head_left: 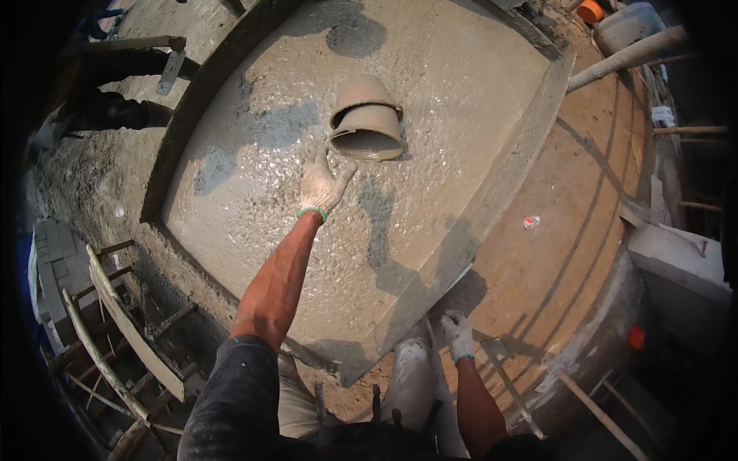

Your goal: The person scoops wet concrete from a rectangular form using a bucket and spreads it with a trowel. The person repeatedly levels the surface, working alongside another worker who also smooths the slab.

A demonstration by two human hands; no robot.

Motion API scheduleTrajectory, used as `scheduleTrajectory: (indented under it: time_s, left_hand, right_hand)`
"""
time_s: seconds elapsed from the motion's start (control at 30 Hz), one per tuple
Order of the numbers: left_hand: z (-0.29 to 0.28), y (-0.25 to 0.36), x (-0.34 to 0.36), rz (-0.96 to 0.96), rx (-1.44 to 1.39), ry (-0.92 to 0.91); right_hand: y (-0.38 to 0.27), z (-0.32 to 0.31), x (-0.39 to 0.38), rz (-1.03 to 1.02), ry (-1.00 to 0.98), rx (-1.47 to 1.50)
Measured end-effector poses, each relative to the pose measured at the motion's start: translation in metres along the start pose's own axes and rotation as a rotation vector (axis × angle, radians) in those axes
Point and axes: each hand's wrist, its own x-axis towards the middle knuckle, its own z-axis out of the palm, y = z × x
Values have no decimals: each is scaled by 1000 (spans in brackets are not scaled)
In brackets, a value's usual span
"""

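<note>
My left hand (323, 187), in a pale knit glove with a green cuff, reaches forward over wet grey concrete (430, 192). Its fingers are spread, with the thumb apart. The fingertips are at the rim of the nearer of two mortar buckets (369, 127); I cannot tell if they touch it. That bucket lies tilted, its mouth towards me, partly inside a second mortar bucket (365, 91) behind it. Both are coated in cement. Low on the right, beside the tray's near edge, my gloved right hand (458, 336) has its fingers curled. Whatever they may hold is hidden.
A large shallow tray with raised walls (530, 154) contains the concrete. Brown ground with a small piece of litter (531, 222) lies to the right. A wooden ladder-like frame (127, 323) stands lower left, and a pole (626, 58) leans upper right. Another person's legs (115, 111) show upper left.
</note>
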Motion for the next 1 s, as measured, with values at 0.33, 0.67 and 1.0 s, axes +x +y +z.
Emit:
scheduleTrajectory:
  time_s: [0.33, 0.67, 1.0]
  left_hand:
    - [145, 23, 128, 171, 418, 205]
    - [82, -72, 18, 105, -42, 127]
    - [84, -176, -178, -963, -943, -36]
  right_hand:
    - [-1, 50, 11, -71, -83, -41]
    - [-88, 43, 142, -219, -180, 332]
    - [-127, 186, 173, -406, -568, -507]
